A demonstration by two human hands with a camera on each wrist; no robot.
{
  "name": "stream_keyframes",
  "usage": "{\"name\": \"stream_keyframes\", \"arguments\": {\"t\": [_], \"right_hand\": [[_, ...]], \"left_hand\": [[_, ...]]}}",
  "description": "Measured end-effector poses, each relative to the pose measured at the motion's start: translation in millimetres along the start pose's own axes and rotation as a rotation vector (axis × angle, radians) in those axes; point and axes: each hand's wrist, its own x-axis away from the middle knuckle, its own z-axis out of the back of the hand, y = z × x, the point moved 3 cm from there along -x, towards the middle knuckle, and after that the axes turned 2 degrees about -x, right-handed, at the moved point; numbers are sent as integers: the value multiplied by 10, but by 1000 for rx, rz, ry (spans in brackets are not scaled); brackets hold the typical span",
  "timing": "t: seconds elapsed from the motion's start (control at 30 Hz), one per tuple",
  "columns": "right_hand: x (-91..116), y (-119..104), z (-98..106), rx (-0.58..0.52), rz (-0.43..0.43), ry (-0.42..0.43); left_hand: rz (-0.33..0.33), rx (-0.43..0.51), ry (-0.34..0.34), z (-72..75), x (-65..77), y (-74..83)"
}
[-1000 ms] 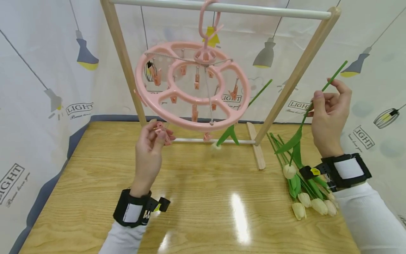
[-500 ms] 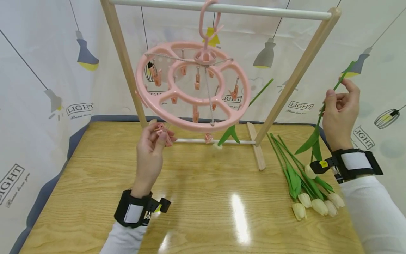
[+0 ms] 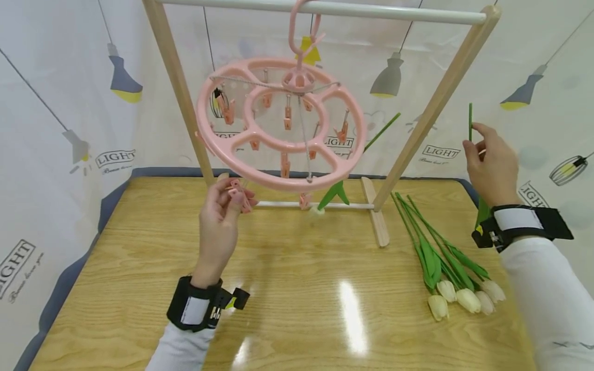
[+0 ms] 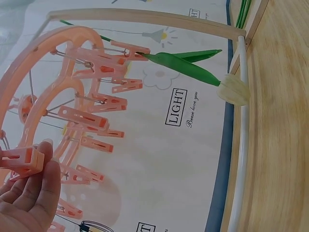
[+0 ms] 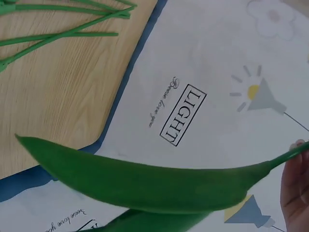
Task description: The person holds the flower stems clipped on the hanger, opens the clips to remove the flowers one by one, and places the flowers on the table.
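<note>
My left hand (image 3: 217, 234) pinches a pink clothespin (image 3: 241, 195) at the near left of a round pink clip hanger (image 3: 274, 181). In the left wrist view the clothespin (image 4: 21, 162) lies between thumb and fingers. Out to the right, my right hand (image 3: 494, 165) pinches the green stem (image 3: 471, 121) of an artificial tulip, stem end up. Its broad leaf (image 5: 145, 188) fills the lower right wrist view; its bloom is hidden. Another tulip (image 4: 234, 90) hangs bloom down at the hanger's right side.
The hanger hooks over the white top bar (image 3: 394, 13) of a rack with wooden posts (image 3: 436, 111). Several white tulips (image 3: 467, 300) lie on the wooden table (image 3: 297, 288) at right. A printed curtain (image 3: 167, 134) stands behind.
My right hand has moved right, then turned, and the tulip's stem now stands nearly upright. Its bloom has gone out of sight behind the wrist. The left hand stays on the clothespin.
</note>
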Motion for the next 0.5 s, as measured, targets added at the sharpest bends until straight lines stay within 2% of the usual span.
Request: {"name": "stream_keyframes", "arguments": {"t": [0.27, 0.5], "right_hand": [[19, 106, -114, 188, 75, -207], [66, 202, -228, 201, 43, -451]], "left_hand": [[7, 9, 3, -6, -2, -5], [4, 1, -2, -9, -5, -14]]}}
